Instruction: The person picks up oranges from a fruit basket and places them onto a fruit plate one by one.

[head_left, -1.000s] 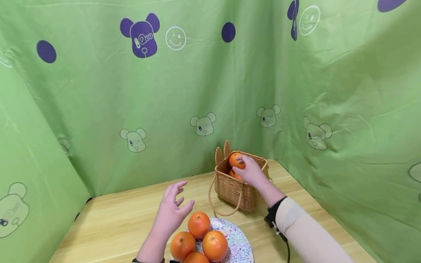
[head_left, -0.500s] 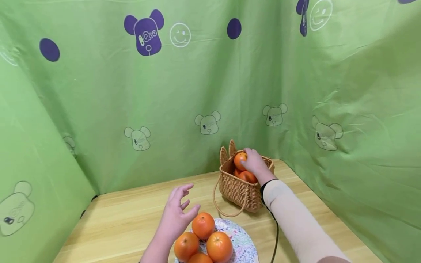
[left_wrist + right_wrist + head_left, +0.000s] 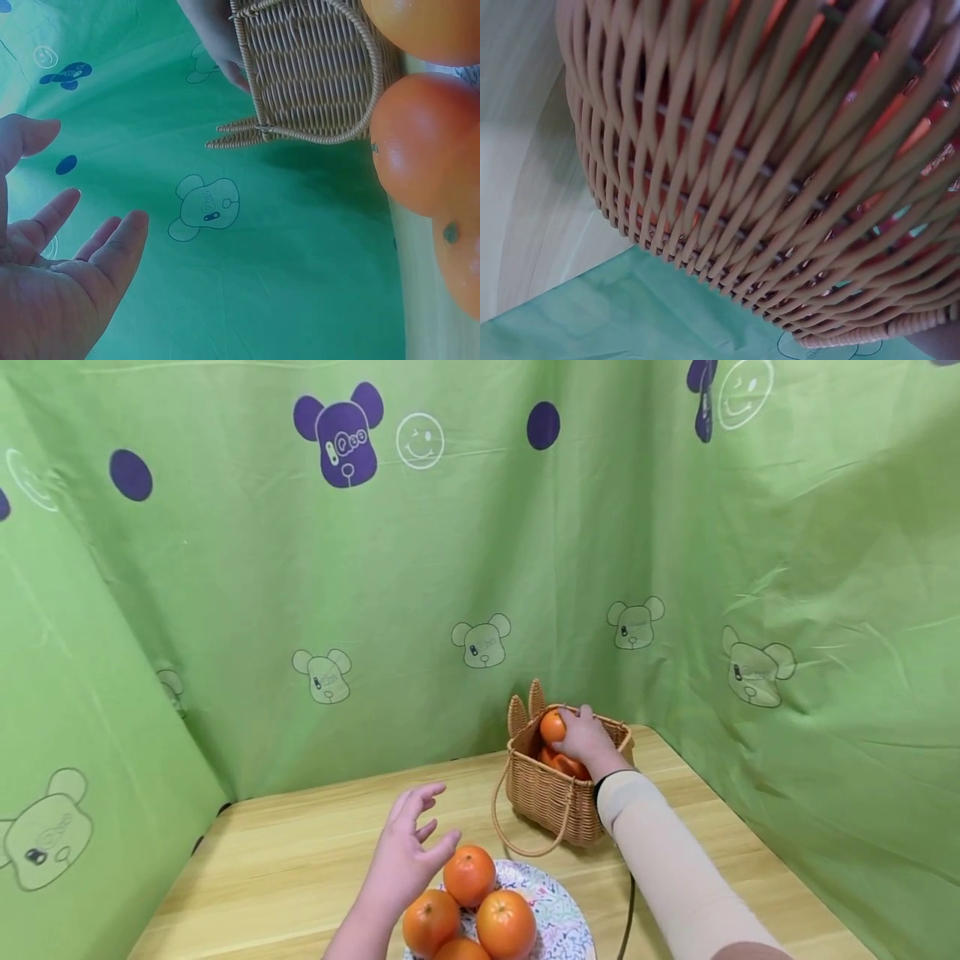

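In the head view, my right hand reaches into a wicker basket with two ear-shaped pieces on its rim. Its fingers and thumb grip an orange near the top, and more oranges lie beneath. The right wrist view is filled by the basket's woven side, with orange colour showing through the gaps; that hand's fingers are hidden there. My left hand hovers beside several oranges on a patterned plate, its fingers loosely bent around nothing. The left wrist view shows this same hand apart from the fruit.
The wooden table meets green printed curtains at the back and both sides. The basket's handle hangs down its front towards the plate. A dark cable trails from the right sleeve.
My right hand has moved from above the basket down onto the upper orange and taken hold of it. The left hand has stayed nearly still, and the head view has shifted slightly.
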Demonstrator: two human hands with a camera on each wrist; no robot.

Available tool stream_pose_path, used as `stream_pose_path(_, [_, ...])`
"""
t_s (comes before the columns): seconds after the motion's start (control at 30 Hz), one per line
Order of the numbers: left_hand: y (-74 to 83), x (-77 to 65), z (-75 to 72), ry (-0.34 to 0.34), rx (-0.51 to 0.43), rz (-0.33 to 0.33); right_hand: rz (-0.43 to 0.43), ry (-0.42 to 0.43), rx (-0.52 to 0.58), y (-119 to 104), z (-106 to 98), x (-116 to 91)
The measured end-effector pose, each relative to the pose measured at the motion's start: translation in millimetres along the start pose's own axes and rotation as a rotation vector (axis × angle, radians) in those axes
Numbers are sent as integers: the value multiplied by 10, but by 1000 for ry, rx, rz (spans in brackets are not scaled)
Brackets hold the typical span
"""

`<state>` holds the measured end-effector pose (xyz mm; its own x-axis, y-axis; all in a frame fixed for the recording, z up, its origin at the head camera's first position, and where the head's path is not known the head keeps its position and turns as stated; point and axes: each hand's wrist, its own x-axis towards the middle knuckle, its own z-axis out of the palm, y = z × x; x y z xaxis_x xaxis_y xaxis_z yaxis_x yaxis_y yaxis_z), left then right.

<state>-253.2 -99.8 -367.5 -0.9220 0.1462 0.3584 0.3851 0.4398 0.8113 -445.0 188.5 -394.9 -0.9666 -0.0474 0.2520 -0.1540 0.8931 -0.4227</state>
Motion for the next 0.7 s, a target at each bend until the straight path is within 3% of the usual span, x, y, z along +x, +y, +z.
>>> stream_pose_path(0.23, [-45, -18, -7, 0, 1, 9, -16, -22, 2, -37, 42, 32])
stream_pose_path(0.47, [-56, -28, -23, 6, -6, 16, -37, 33, -42, -114, 44, 82])
stream_pose_path(0.7, [-47, -45, -32, 12, -9, 10, -5, -24, -52, -75, 77, 105])
